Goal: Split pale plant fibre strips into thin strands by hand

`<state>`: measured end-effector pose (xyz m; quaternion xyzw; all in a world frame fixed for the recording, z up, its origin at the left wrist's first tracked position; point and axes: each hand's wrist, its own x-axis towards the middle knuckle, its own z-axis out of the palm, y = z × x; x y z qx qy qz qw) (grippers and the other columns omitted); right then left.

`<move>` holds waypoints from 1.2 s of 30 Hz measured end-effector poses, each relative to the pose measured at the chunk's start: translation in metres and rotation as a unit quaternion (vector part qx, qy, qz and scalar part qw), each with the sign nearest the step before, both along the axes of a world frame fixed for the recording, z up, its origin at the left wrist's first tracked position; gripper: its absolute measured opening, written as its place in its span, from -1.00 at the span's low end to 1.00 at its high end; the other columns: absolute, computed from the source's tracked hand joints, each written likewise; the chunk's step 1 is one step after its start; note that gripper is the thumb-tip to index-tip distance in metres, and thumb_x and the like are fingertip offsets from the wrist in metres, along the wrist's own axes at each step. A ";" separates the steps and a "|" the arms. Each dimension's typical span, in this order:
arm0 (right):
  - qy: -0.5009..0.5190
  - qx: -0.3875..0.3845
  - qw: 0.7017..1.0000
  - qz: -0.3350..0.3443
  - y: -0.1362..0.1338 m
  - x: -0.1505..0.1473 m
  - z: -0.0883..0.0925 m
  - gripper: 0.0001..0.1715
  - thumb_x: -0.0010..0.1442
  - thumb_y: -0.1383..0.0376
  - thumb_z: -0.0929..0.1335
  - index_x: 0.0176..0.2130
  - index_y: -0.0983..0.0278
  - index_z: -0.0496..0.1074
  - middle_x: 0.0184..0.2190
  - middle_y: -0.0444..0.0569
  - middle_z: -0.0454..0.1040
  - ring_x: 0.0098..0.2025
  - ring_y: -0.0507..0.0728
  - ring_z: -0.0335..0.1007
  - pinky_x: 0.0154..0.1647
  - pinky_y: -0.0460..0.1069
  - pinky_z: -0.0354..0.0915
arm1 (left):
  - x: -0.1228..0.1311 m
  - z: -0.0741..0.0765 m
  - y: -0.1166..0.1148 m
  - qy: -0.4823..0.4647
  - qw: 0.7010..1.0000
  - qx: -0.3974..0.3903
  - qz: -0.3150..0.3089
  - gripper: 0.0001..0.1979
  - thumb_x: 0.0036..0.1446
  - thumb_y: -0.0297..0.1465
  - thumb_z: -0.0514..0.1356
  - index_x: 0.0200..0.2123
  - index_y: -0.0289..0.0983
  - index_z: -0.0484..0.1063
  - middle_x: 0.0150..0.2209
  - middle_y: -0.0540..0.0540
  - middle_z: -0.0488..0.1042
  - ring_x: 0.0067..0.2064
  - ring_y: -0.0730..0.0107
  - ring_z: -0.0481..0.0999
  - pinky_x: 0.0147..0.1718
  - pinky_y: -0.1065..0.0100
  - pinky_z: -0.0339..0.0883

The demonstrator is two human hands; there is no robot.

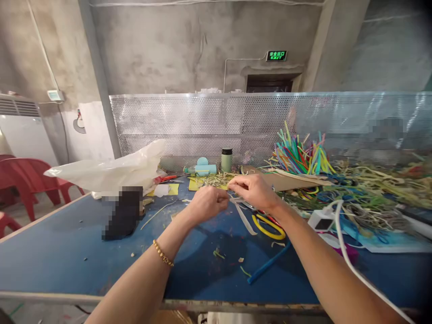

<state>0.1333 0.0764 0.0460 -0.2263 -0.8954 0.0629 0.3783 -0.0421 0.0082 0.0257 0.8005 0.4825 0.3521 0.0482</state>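
My left hand (209, 201) is closed above the middle of the blue table, its fingertips curled together. Close beside it, my right hand (253, 190) is pinched, thumb against fingers. Whatever lies between the fingertips is too small to make out. A pale flat strip (245, 219) runs down and right from the gap between the hands; whether either hand grips it I cannot tell. Just beyond them, short greenish scraps (216, 180) lie on yellow paper (195, 184). Below my right hand are yellow-handled pliers or scissors (270, 228), partly hidden, and a blue tube (268, 264).
A white plastic bag (114, 168) and a dark blurred object (125, 213) stand at left. A green flask (227, 159) is at the back. Colourful strips (300, 153) and tangled fibres (364, 189) fill the right. A white charger (323, 219) trails its cable past my right arm.
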 end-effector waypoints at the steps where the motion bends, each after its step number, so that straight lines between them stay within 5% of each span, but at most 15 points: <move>1: 0.007 -0.059 0.998 0.020 0.004 0.003 0.000 -0.74 0.19 0.22 0.34 -0.39 0.33 0.54 -0.50 -0.06 0.49 -0.44 0.04 0.31 -0.39 -0.06 0.16 | 0.000 0.002 -0.002 -0.030 0.998 -0.027 -0.056 -0.83 0.00 -0.48 0.09 -0.56 -0.28 0.45 -0.62 0.04 0.27 -0.54 0.50 0.11 -0.51 0.39 -0.05; 4: 0.027 -0.226 0.970 0.084 0.010 0.006 -0.002 -0.68 0.09 0.12 0.40 -0.38 0.35 0.55 -0.52 -0.09 0.46 -0.51 0.01 0.24 -0.46 -0.07 0.14 | -0.002 0.006 -0.006 -0.144 0.972 -0.088 -0.166 -0.82 0.07 -0.38 0.12 -0.45 -0.30 0.51 -0.58 0.05 0.29 -0.54 0.54 0.12 -0.52 0.41 -0.02; 8: 0.041 -0.294 0.949 0.109 0.004 -0.005 -0.010 -0.63 0.12 0.07 0.39 -0.37 0.35 0.54 -0.68 -0.22 0.22 -0.62 -0.06 -0.02 -0.58 -0.10 -0.04 | -0.007 0.007 -0.001 -0.311 0.937 -0.090 -0.133 -0.74 0.09 -0.24 0.15 -0.44 -0.32 0.48 -0.63 0.09 0.18 -0.57 0.55 0.02 -0.56 0.41 -0.07; 11: 0.021 -0.228 0.969 0.093 -0.002 -0.018 -0.016 -0.74 0.15 0.21 0.37 -0.38 0.36 0.55 -0.60 -0.16 0.33 -0.54 -0.04 0.12 -0.51 -0.10 0.04 | -0.009 0.005 0.006 -0.324 0.945 -0.032 -0.029 -0.78 0.05 -0.31 0.13 -0.50 -0.32 0.44 -0.63 0.08 0.20 -0.56 0.53 0.08 -0.54 0.42 -0.01; 15: -0.028 -0.070 0.997 0.032 -0.012 -0.024 -0.017 -0.75 0.18 0.34 0.32 -0.49 0.34 0.50 -0.66 -0.20 0.24 -0.55 -0.04 0.08 -0.48 -0.09 0.01 | -0.011 0.001 0.011 -0.196 0.973 0.067 0.103 -0.79 0.03 -0.42 0.07 -0.59 -0.31 0.40 -0.60 0.04 0.26 -0.47 0.48 0.21 -0.45 0.42 0.05; 19: -0.085 0.114 0.990 -0.013 -0.023 -0.018 -0.009 -0.67 0.25 0.36 0.27 -0.53 0.32 0.40 -0.60 -0.15 0.31 -0.51 -0.01 0.13 -0.42 -0.07 -0.01 | -0.011 -0.003 0.012 -0.076 0.982 0.081 0.154 -0.76 0.07 -0.41 0.04 -0.62 -0.27 0.32 -0.64 0.05 0.20 -0.53 0.47 0.14 -0.49 0.39 -0.06; 22: -0.099 0.154 0.983 -0.033 -0.027 -0.013 -0.004 -0.70 0.27 0.34 0.26 -0.47 0.31 0.43 -0.54 -0.10 0.39 -0.46 0.00 0.20 -0.40 -0.06 0.00 | -0.009 -0.004 0.010 0.021 0.984 0.072 0.163 -0.76 0.08 -0.41 0.04 -0.61 -0.25 0.33 -0.63 0.02 0.23 -0.55 0.44 0.10 -0.50 0.35 -0.13; 26: -0.050 0.067 0.996 -0.026 -0.017 -0.008 -0.001 -0.74 0.23 0.32 0.30 -0.46 0.32 0.49 -0.59 -0.14 0.38 -0.51 -0.02 0.18 -0.44 -0.08 0.01 | -0.005 -0.001 0.003 0.057 0.993 0.028 0.096 -0.79 0.00 -0.47 0.07 -0.64 -0.25 0.35 -0.66 0.03 0.18 -0.57 0.46 0.06 -0.52 0.35 -0.14; 31: 0.034 -0.186 0.977 0.096 0.006 0.000 -0.005 -0.71 0.14 0.16 0.38 -0.36 0.36 0.55 -0.52 -0.09 0.46 -0.51 -0.01 0.24 -0.48 -0.09 0.12 | -0.005 0.009 -0.008 -0.122 0.976 -0.112 -0.141 -0.79 0.05 -0.33 0.13 -0.51 -0.29 0.48 -0.62 0.04 0.21 -0.55 0.51 0.09 -0.55 0.41 -0.04; 33: 0.050 -0.243 0.960 0.133 0.010 -0.003 -0.010 -0.64 0.17 0.10 0.36 -0.31 0.36 0.55 -0.55 -0.11 0.43 -0.56 -0.03 0.17 -0.54 -0.10 0.08 | -0.007 0.009 -0.008 -0.237 0.948 -0.134 -0.164 -0.75 0.05 -0.24 0.16 -0.45 -0.32 0.49 -0.64 0.06 0.17 -0.58 0.54 0.03 -0.58 0.40 -0.08; 36: 0.029 -0.176 0.976 0.123 0.004 -0.015 -0.019 -0.67 0.23 0.15 0.33 -0.35 0.34 0.55 -0.55 -0.13 0.39 -0.54 -0.03 0.16 -0.51 -0.09 0.05 | -0.012 0.006 0.001 -0.352 0.923 -0.114 -0.110 -0.75 0.02 -0.22 0.17 -0.47 -0.32 0.44 -0.67 0.10 0.10 -0.61 0.56 -0.06 -0.60 0.39 -0.14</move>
